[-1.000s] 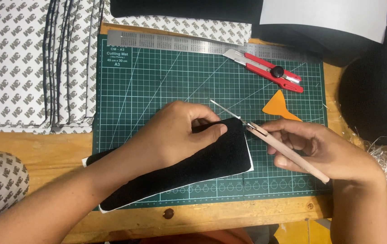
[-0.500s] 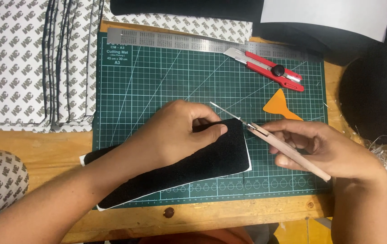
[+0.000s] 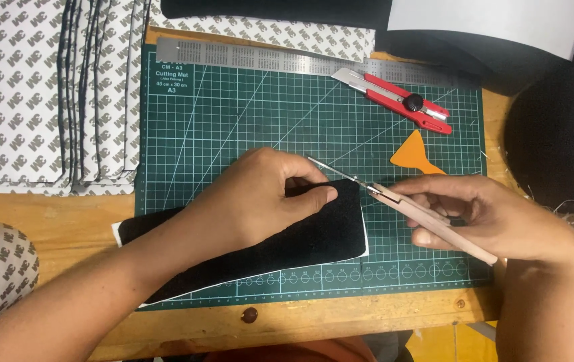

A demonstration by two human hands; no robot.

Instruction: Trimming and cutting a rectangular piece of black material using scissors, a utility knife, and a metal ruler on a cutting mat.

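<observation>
A black fabric piece [image 3: 320, 234] with a white backing edge lies slanted on the green cutting mat [image 3: 247, 121]. My left hand [image 3: 260, 198] presses flat on its upper right part, fingers curled at its top edge. My right hand [image 3: 495, 218] grips a wooden-handled blade tool [image 3: 428, 218]. Its thin metal blade [image 3: 337, 171] points up-left along the fabric's top right corner.
A red utility knife [image 3: 401, 100] and a steel ruler [image 3: 260, 60] lie at the mat's far edge. An orange scraper [image 3: 416, 154] sits right of centre. Stacks of patterned white sheets [image 3: 32, 94] fill the left. Black material [image 3: 555, 127] lies on the right of the wooden table [image 3: 52, 208].
The black fabric piece has slid slightly left under my left hand. My right hand and the blade stay at the fabric's top right corner.
</observation>
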